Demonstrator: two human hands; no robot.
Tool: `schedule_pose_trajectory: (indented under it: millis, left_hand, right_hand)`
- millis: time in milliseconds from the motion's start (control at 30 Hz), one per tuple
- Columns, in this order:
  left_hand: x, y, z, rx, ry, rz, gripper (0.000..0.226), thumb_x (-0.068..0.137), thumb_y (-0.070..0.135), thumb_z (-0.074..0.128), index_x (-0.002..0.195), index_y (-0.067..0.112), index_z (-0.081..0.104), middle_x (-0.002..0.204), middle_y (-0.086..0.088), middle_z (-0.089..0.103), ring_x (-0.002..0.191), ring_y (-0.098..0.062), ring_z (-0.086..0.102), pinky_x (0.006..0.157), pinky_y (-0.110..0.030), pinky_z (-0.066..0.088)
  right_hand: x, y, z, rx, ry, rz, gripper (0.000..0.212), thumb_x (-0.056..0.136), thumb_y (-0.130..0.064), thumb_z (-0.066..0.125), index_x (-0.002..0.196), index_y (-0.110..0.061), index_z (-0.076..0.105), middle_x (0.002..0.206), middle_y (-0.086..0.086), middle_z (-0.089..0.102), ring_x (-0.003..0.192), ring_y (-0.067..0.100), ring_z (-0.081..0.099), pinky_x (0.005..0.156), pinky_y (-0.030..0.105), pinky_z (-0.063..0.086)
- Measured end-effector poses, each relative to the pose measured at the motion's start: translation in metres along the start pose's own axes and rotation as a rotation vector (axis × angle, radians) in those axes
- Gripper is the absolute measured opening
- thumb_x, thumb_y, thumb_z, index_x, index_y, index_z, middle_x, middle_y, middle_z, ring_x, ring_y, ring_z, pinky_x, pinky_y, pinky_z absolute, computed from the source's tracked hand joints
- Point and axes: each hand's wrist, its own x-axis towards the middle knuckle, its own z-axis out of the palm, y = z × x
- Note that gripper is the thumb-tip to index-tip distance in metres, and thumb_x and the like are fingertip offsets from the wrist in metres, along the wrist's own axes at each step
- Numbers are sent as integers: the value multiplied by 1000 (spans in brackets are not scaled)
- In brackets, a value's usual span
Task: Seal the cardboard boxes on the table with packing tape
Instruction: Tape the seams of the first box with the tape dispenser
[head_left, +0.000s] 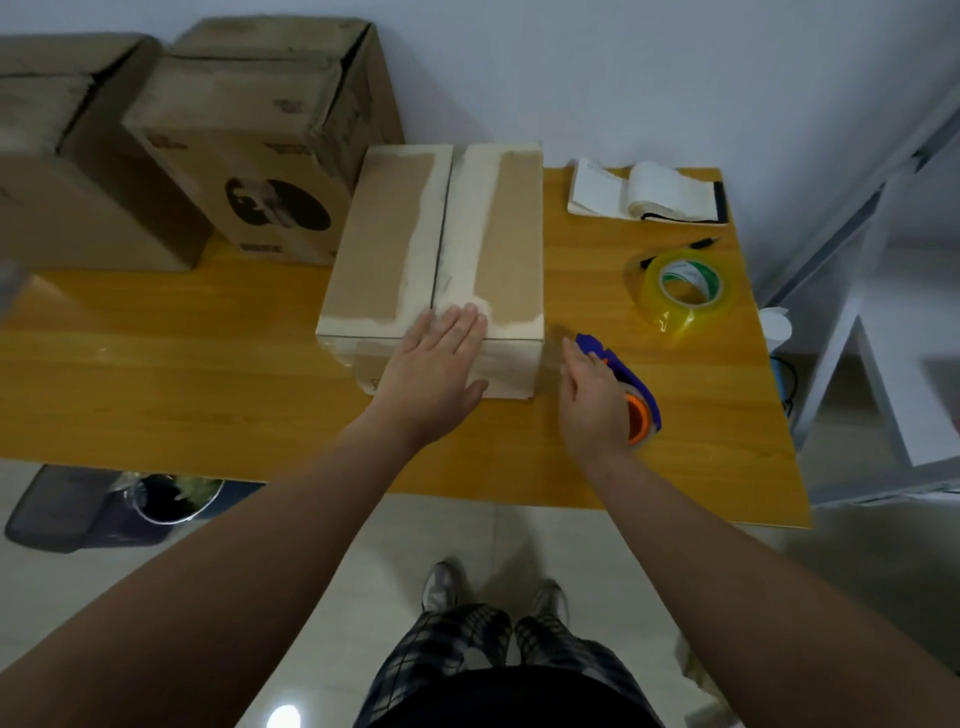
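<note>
A closed cardboard box (395, 249) sits mid-desk (208, 338), and its centre seam looks unsealed. The left hand (436, 358) lies flat on the box's near edge, grip apart and fingers straight, pressing the flaps down. The right hand (592, 395), grip clamped on a blue tape dispenser (641, 400), rests just beside the box. Taping seems about to begin; next the dispenser must meet the seam's near end.

No text legible. Printed box (249, 171), far left of table (208, 338): dark print blocks, round black emblem, all blurred. Tape roll (685, 286), near right edge: green print on core, unreadable.
</note>
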Motion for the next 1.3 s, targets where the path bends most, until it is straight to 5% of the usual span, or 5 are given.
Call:
schedule_pose_trajectory:
  millis: [400,667,833,1067,1300]
  left_hand:
    - [-3,-11,9,-51,13,49,68,96,43,35,150,14,5,158,-2,7,145,-15,3,114,-36,-11]
    - [-2,-10,10,-98,35,43,67,97,43,34,150,14,6,158,-2,7,145,-14,2,112,-35,-14]
    - [-1,-10,7,-123,36,39,67,97,43,34,150,15,5,158,-1,6,145,-13,2,111,-35,-16]
    - [-1,-12,6,-147,33,57,66,97,42,33,150,16,5,158,-1,5,145,-13,2,113,-36,-13]
    - [0,-15,5,-183,27,54,66,96,41,35,150,17,7,158,0,8,144,-12,3,116,-38,-10]
  right_hand:
    - [-7,-16,37,60,32,40,45,99,-10,36,144,-14,36,132,9,54,122,24,48,100,44,42]
    - [-13,-36,13,641,-228,119,78,90,7,45,152,-18,6,153,-2,28,140,11,27,114,40,28]
    - [-20,-34,8,536,-420,190,90,88,12,42,151,-30,-7,156,-5,15,134,12,27,112,33,30]
    - [7,-16,-17,135,-121,110,23,95,-18,52,113,-23,67,83,-15,63,68,1,54,58,15,38]
    - [40,-20,-21,-27,-223,-15,14,87,-25,66,82,-22,54,73,-10,57,67,10,54,53,23,34]
